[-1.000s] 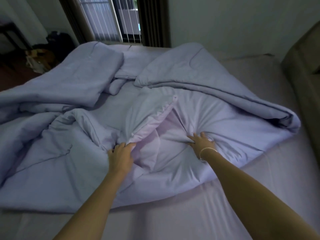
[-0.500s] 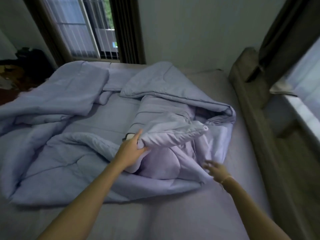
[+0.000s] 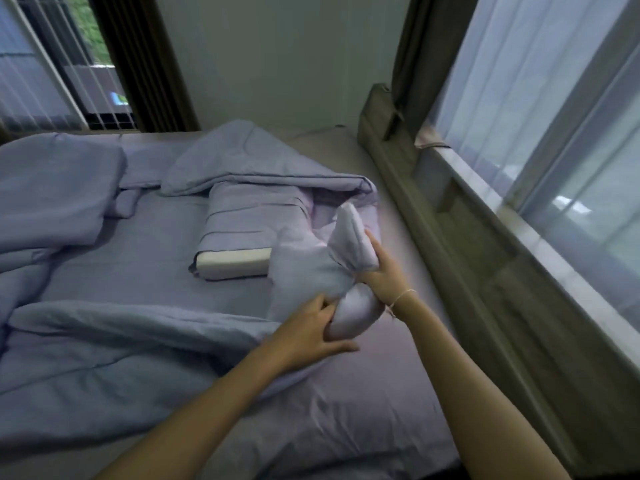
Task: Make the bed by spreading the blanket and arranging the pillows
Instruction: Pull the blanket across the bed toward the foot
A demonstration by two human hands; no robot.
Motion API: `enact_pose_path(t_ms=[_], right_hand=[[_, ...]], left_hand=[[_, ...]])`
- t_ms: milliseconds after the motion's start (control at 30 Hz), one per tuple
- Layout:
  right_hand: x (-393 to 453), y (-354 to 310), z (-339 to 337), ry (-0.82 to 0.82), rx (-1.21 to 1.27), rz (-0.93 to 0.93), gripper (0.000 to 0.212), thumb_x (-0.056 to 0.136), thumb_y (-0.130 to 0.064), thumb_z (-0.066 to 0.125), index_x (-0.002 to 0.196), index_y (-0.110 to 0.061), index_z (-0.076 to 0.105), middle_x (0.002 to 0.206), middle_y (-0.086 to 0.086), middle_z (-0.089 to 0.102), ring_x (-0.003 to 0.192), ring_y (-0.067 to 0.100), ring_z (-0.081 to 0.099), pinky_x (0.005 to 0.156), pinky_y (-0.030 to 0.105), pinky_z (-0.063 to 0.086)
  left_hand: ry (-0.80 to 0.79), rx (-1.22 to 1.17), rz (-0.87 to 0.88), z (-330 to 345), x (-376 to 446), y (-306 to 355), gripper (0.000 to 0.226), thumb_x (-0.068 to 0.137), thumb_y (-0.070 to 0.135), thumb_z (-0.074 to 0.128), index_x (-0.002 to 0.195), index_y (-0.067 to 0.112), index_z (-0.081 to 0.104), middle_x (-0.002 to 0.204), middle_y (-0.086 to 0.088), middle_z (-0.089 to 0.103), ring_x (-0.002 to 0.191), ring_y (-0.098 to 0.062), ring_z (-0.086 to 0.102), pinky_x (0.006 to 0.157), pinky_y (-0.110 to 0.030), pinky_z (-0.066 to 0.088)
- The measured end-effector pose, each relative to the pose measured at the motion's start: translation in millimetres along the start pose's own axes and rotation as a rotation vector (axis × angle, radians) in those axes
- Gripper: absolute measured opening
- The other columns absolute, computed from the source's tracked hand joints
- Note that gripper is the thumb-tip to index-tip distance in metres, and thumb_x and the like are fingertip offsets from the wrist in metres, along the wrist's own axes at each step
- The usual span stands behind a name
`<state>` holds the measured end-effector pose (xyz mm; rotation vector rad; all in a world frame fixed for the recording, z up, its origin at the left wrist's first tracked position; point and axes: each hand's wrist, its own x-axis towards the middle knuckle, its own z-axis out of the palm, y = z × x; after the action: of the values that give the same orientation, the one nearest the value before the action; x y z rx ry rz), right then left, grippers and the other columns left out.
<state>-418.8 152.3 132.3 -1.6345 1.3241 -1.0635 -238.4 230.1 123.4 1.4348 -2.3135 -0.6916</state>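
Observation:
A crumpled lavender blanket [image 3: 114, 344] lies in folds over the left and middle of the bed [image 3: 374, 403]. My right hand [image 3: 382, 273] grips a bunched corner of it, raised near the bed's right side. Just below, my left hand [image 3: 313, 332] holds a rounded bulge of the same blanket. A pillow [image 3: 239, 237] with a lavender case and a white end showing lies uncovered beyond my hands, with another blanket fold behind it.
A padded olive headboard [image 3: 460, 258] runs along the bed's right side under a curtained window [image 3: 540, 109]. A wall stands past the bed's far edge. A barred window [image 3: 69, 74] is at the far left.
Both hands have moved right and gathered a blanket corner. The fold that covered the pillow has been pulled off it, and the view has swung right toward the headboard.

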Motion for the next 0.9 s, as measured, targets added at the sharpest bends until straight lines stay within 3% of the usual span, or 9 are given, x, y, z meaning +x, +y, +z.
enact_pose_path(t_ms=[67,133,233,300,367,433,567,733,900], right_hand=[[-30.7,12.7,-21.0,0.023,-0.190,0.035,0.059,0.081,-0.013,0.060,0.131,-0.041,0.047,0.125,-0.014,0.054,0.121,0.008,0.050,0.095,0.017,0.037],[-65.5,29.2,-46.5,0.084,-0.311,0.106,0.051,0.083,-0.011,0.054,0.128,-0.035,0.057,0.111,-0.010,0.062,0.107,0.007,0.055,0.080,0.008,0.032],[-121.4,46.0,-89.4,0.191,-0.412,0.183,0.050,0.073,-0.021,0.046,0.118,-0.030,0.067,0.107,-0.001,0.069,0.100,0.011,0.059,0.079,0.009,0.033],[-165.7,54.0,-117.0,0.299,-0.459,0.216,0.045,0.073,-0.010,0.048,0.110,-0.018,0.072,0.091,0.001,0.069,0.097,0.022,0.063,0.075,0.010,0.033],[-209.1,64.7,-138.8,0.376,-0.516,0.273,0.040,0.076,0.000,0.052,0.107,-0.014,0.073,0.087,0.000,0.064,0.093,0.030,0.064,0.076,0.012,0.034],[-249.4,80.6,-156.0,0.355,-0.598,0.415,0.039,0.079,0.000,0.056,0.108,-0.020,0.072,0.102,0.011,0.065,0.098,0.032,0.063,0.080,0.020,0.040],[-325.2,121.1,-162.6,0.269,-0.672,0.663,0.038,0.079,-0.010,0.060,0.108,-0.031,0.072,0.107,0.021,0.064,0.096,0.038,0.064,0.085,0.036,0.052],[-392.6,138.6,-150.9,0.442,-0.579,0.766,0.044,0.070,-0.002,0.059,0.110,-0.018,0.071,0.104,0.019,0.068,0.097,0.036,0.064,0.081,0.028,0.046],[-431.4,149.7,-138.9,0.691,-0.230,0.952,0.043,0.061,-0.033,0.059,0.100,-0.014,0.057,0.090,0.012,0.065,0.085,0.028,0.062,0.073,0.034,0.047]], left_hand=[[-0.039,0.211,0.068,20.3,-13.1,-7.5,0.095,0.068,0.071,0.061,0.145,0.031,0.022,0.135,0.001,0.038,0.120,-0.019,0.044,0.099,-0.033,0.041],[-0.062,0.351,0.057,40.0,-27.7,-20.7,0.102,0.066,0.064,0.065,0.147,0.034,0.011,0.145,-0.004,0.034,0.127,-0.023,0.041,0.101,-0.038,0.038],[-0.083,0.515,0.020,61.1,-45.3,-35.3,0.107,0.045,0.049,0.077,0.138,0.028,0.029,0.124,-0.005,0.060,0.102,-0.023,0.064,0.080,-0.034,0.052],[-0.129,0.560,-0.010,75.6,-55.3,-42.1,0.100,0.038,0.037,0.082,0.128,0.028,0.040,0.104,0.000,0.069,0.088,-0.021,0.068,0.073,-0.034,0.052],[-0.282,0.473,-0.051,85.8,-64.4,-34.7,0.071,0.061,0.024,0.072,0.125,0.033,0.044,0.110,0.000,0.067,0.103,-0.023,0.063,0.087,-0.039,0.044],[-0.444,0.398,-0.041,105.6,-74.2,-10.8,0.051,0.075,0.018,0.054,0.122,0.035,0.045,0.120,0.000,0.063,0.115,-0.025,0.057,0.091,-0.036,0.040],[-0.739,0.423,-0.048,153.0,-103.8,24.1,0.050,0.076,0.032,0.055,0.125,0.031,0.046,0.131,-0.003,0.057,0.121,-0.027,0.052,0.095,-0.036,0.041],[-0.929,0.256,-0.164,163.1,-113.0,31.2,0.077,0.066,0.075,0.060,0.127,0.030,0.051,0.129,0.005,0.058,0.119,-0.020,0.053,0.098,-0.030,0.040],[-1.021,0.274,-0.106,164.0,-119.7,26.2,0.059,0.074,0.050,0.071,0.125,0.028,0.054,0.131,0.001,0.057,0.117,-0.018,0.053,0.091,-0.024,0.038]])
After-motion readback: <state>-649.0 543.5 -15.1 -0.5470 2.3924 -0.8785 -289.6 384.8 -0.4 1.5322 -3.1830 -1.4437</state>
